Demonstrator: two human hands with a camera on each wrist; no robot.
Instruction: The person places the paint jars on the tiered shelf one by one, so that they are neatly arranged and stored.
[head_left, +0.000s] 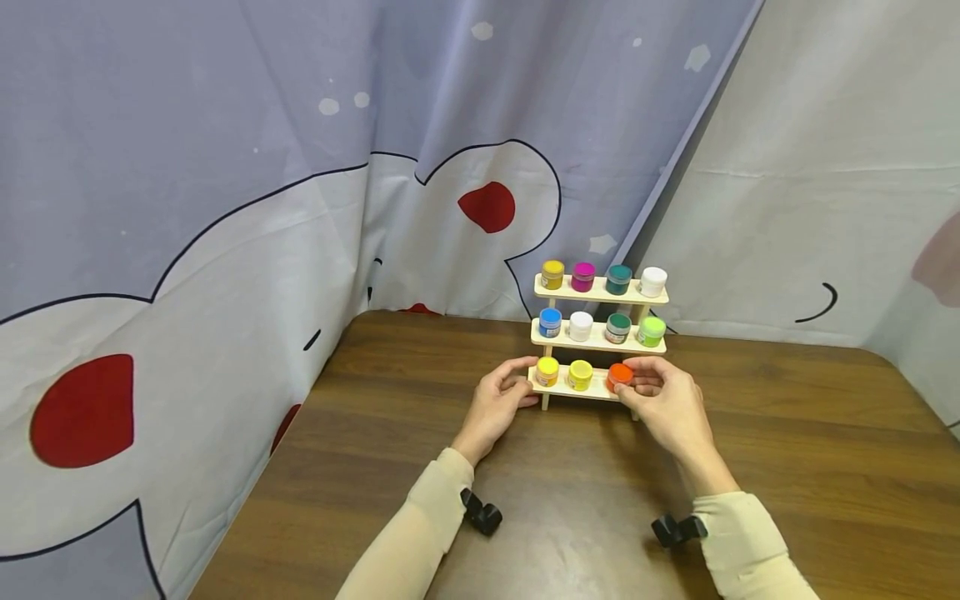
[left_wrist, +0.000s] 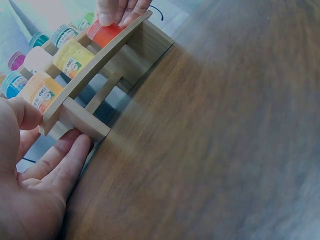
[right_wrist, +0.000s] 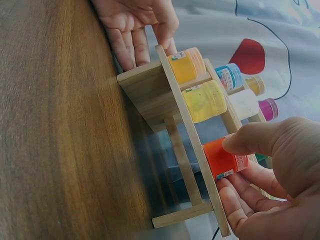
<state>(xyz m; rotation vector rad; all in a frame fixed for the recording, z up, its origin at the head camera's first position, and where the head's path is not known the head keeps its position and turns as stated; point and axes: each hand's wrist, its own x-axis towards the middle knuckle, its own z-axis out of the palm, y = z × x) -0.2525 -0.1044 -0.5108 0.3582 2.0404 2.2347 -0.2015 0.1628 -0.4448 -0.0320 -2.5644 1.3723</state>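
A three-tier wooden rack (head_left: pixel 593 335) of small paint jars stands on the table. My right hand (head_left: pixel 670 406) pinches the orange-red paint jar (right_wrist: pixel 220 157) at the right part of the lowest shelf, thumb on one side and fingers on the other. At the shelf's left end, my left hand (head_left: pixel 495 405) holds the rack, its thumb by the shelf end and its fingers under it against the side leg (left_wrist: pixel 82 117). Next to that hand sits an orange-yellow jar (head_left: pixel 547 372), then a yellow jar (head_left: pixel 580 375) in the middle of the shelf.
Blue (head_left: pixel 550 322), white (head_left: pixel 581 326), dark green (head_left: pixel 618 328) and light green (head_left: pixel 652 332) jars fill the middle shelf. Several more jars line the top one. Behind the brown wooden table (head_left: pixel 420 367) hangs a patterned curtain (head_left: pixel 465 100).
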